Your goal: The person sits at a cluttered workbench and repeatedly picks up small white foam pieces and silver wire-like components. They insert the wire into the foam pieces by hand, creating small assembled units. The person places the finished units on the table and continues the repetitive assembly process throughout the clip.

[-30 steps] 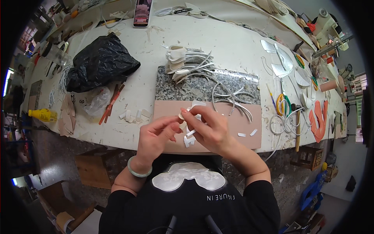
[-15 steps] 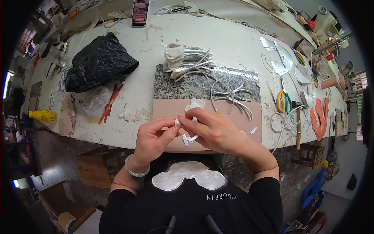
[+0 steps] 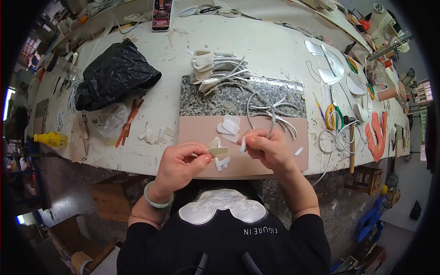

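My left hand [image 3: 179,166] pinches a small cream-coloured piece [image 3: 218,150] between thumb and fingers, over the pink board [image 3: 256,167]. To its right, my right hand [image 3: 267,147] is closed on a thin white strip [image 3: 243,145] that hangs from the fingertips. The two hands are apart. White rounded pieces [image 3: 230,124] lie on the board just beyond them. Small white scraps [image 3: 222,163] rest beneath the cream piece. Silver-grey cords [image 3: 270,110] lie curved across the speckled stone slab [image 3: 201,101], and a bundle of pale strap pieces [image 3: 206,68] with more cords is heaped at its far edge.
A black plastic bag [image 3: 114,75] sits at the left, near red strips [image 3: 130,121] and a yellow bottle [image 3: 50,137]. On the right are scissors [image 3: 333,117], a hammer [image 3: 352,151], a coiled white cord [image 3: 330,144] and orange pieces [image 3: 376,137]. A phone [image 3: 162,16] stands at the back.
My hands have parted: the right moved rightward with a white strip, while the left keeps the cream piece. The white rounded pieces behind them now show more fully.
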The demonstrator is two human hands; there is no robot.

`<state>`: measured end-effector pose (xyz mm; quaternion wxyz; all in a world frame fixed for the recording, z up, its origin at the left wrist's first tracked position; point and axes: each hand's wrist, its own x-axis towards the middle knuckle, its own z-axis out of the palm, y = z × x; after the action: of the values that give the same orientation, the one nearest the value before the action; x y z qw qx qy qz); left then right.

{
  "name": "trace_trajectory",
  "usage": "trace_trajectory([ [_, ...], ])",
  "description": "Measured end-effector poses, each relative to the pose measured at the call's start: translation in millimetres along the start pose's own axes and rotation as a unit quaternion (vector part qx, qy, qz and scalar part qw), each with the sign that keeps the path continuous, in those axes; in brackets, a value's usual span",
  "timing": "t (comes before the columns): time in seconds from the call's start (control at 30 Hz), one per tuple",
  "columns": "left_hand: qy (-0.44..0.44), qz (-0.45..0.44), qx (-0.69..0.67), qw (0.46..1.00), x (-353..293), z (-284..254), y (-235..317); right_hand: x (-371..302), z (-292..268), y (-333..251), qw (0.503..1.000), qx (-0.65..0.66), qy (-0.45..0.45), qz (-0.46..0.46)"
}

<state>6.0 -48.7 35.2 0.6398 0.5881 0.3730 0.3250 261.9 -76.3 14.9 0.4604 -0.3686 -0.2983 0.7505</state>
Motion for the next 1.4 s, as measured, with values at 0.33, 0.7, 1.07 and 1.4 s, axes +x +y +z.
trace_trajectory([
  [0.33, -0.078, -0.247, -0.304, 0.917, 11.7, -2.8, -16.3, -10.0, 37.9, -4.1, 0.858, -0.421, 0.036, -0.293],
  [0.7, -0.016, -0.025, -0.158, 0.987, 6.8, 13.3, -16.7, -11.7, 34.4, 1.4, 0.88, -0.447, 0.061, -0.146],
  [1.07, -0.039, -0.119, -0.214, 0.969, 12.6, 2.1, -15.1, -15.1, 18.5, -9.5, 0.891, -0.443, -0.044, -0.087],
  [1.4, -0.086, -0.155, -0.203, 0.963, 13.5, 0.3, -11.2, -13.9, 27.2, -14.6, 0.906, -0.411, -0.056, -0.087],
])
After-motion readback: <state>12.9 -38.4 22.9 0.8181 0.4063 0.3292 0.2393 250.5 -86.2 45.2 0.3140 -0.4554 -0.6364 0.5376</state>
